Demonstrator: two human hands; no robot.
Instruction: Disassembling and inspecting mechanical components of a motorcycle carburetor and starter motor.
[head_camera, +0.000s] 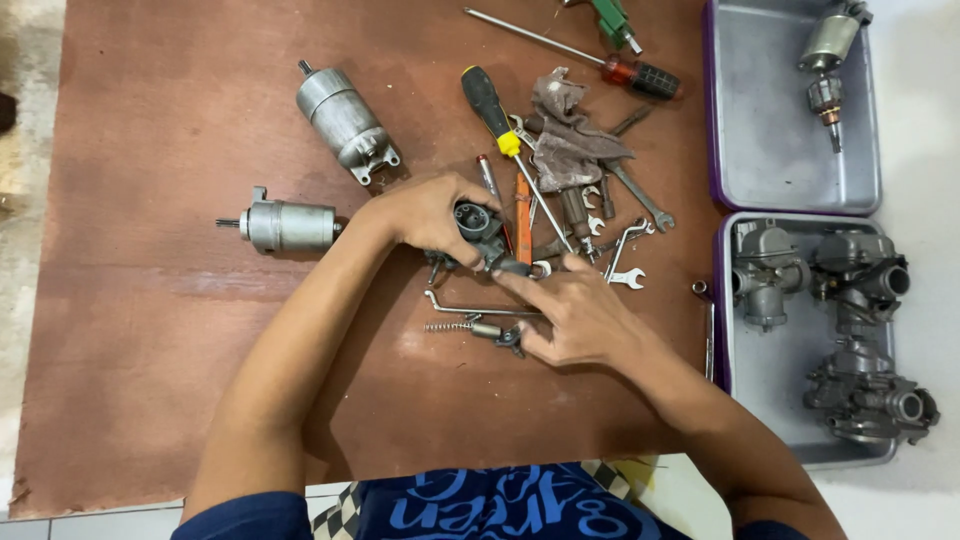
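Grey metal carburettor body (480, 232) sits gripped in the left hand (425, 215) over the bench (150, 330); the right hand (575, 320), fingers spread, touches it, a spring (447, 326) just beside.

A dull grey cast-metal carburettor body (480, 232) is being gripped. Matt reddish-brown wooden board (170, 120) is being seen scuffed. Two starter motors (345, 118) are showing brushed metal; the rag (568, 135) is looking like grimy cloth; trays (770, 130) smooth metal.

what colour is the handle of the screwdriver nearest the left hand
Black and yellow, in the head view.
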